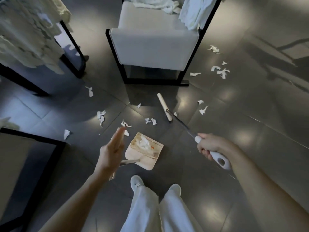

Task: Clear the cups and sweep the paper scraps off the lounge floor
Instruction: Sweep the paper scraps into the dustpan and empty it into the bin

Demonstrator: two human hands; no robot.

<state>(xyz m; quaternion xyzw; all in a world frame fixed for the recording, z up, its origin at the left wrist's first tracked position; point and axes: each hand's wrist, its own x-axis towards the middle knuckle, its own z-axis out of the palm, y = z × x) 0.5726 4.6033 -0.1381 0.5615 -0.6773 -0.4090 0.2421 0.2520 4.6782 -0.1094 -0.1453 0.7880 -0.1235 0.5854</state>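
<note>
The right hand (pixel 209 146), at the right of the frame, curls its fingers tightly round the white grip of a broom (pixel 181 124), whose shaft slants up-left to the head (pixel 164 107) lying on the floor (pixel 234 190) at centre. The left hand (pixel 111 152), lower centre-left, is flat with straight fingers, holding nothing, just beside the dustpan (pixel 142 159). Paper scraps (pixel 101 116) lie in the dustpan and scattered below the chair (pixel 150 46).
</note>
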